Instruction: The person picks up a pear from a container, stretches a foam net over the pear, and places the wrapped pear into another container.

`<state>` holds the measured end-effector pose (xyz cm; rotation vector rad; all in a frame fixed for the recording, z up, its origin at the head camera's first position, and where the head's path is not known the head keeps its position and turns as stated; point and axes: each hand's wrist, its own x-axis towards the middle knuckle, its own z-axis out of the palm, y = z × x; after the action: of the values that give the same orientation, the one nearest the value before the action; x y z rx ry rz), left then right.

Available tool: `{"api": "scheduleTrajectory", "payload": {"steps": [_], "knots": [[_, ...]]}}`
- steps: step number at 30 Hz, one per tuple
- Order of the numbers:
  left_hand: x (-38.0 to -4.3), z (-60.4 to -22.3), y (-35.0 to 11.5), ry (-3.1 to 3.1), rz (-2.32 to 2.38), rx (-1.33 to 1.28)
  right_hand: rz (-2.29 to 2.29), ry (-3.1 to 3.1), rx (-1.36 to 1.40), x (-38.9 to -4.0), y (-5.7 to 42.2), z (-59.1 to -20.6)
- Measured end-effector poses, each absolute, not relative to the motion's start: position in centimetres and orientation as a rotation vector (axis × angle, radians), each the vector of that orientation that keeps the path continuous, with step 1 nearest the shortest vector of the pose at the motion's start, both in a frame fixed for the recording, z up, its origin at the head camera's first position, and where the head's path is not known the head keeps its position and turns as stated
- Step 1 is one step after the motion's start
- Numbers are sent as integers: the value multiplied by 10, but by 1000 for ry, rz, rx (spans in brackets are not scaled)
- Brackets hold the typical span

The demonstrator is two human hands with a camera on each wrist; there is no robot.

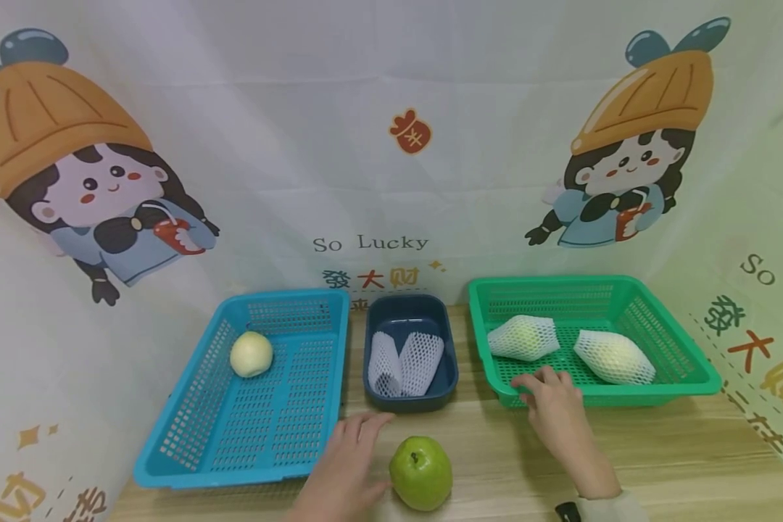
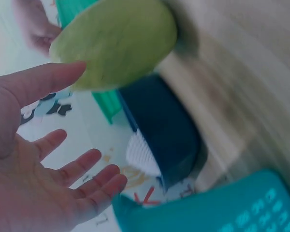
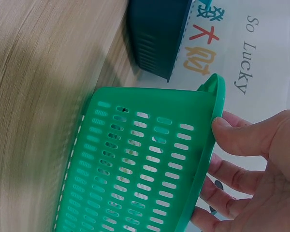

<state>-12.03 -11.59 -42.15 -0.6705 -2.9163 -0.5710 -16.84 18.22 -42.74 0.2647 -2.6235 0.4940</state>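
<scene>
A green pear (image 1: pixel 421 473) with a short stem stands on the wooden table. Just left of it is my left hand (image 1: pixel 346 464), fingers spread; in the left wrist view the thumb lies in front of the pear (image 2: pixel 116 46), and contact cannot be told. My right hand (image 1: pixel 554 409) is at the front left of the green basket (image 1: pixel 600 391). Its thumb lies on the basket's rim (image 3: pixel 203 174) with the fingers on the other side, holding the edge. Inside that basket lie two pale fruits in white foam nets, a left one (image 1: pixel 525 338) and a right one (image 1: pixel 615 357).
A blue basket (image 1: pixel 235 475) on the left holds one pale yellow fruit (image 1: pixel 251 354). Between the baskets stands a dark blue box (image 1: pixel 411 404) with two white foam net sleeves (image 1: pixel 421 362) in it. A printed white cloth (image 1: pixel 287 145) hangs behind and at the sides.
</scene>
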Motion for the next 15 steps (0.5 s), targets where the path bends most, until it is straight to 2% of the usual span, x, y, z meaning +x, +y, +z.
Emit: {"api": "scheduleTrajectory", "payload": {"steps": [15], "knots": [[-112, -398, -157, -3021, -331, -322, 499, -2622, 264, -169, 182, -427]]}}
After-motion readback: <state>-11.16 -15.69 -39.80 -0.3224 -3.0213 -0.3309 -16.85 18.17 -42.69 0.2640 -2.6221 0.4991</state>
